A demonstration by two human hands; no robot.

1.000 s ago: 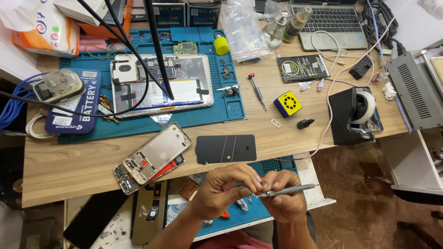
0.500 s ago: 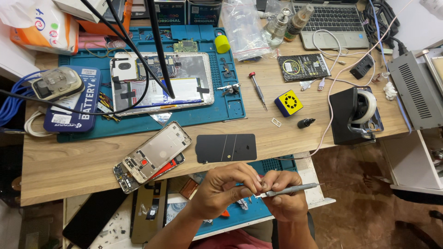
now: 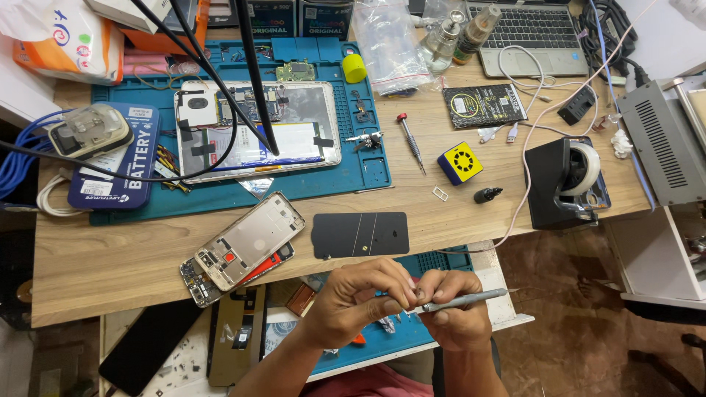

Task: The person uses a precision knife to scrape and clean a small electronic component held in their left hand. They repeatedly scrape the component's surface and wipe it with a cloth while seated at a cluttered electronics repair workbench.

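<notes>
My right hand (image 3: 456,316) grips a slim grey metal tool (image 3: 471,299) that lies level, its tip pointing right. My left hand (image 3: 360,298) pinches a tiny part at the tool's near end; the part is too small to make out. Both hands hover over a blue mat (image 3: 448,261) on a pull-out shelf below the desk edge. A black flat panel (image 3: 360,234) lies on the wooden desk (image 3: 110,265) just above my hands. A bare silver phone frame (image 3: 246,246) with boards under it rests to the left.
An opened tablet (image 3: 257,129) lies on a large blue mat (image 3: 368,169) at the back. A red-capped screwdriver (image 3: 409,140), a yellow-and-blue cube (image 3: 460,162), a tape dispenser (image 3: 570,180), a laptop (image 3: 526,29), and a grey box (image 3: 662,140) sit right. Black cables cross the tablet.
</notes>
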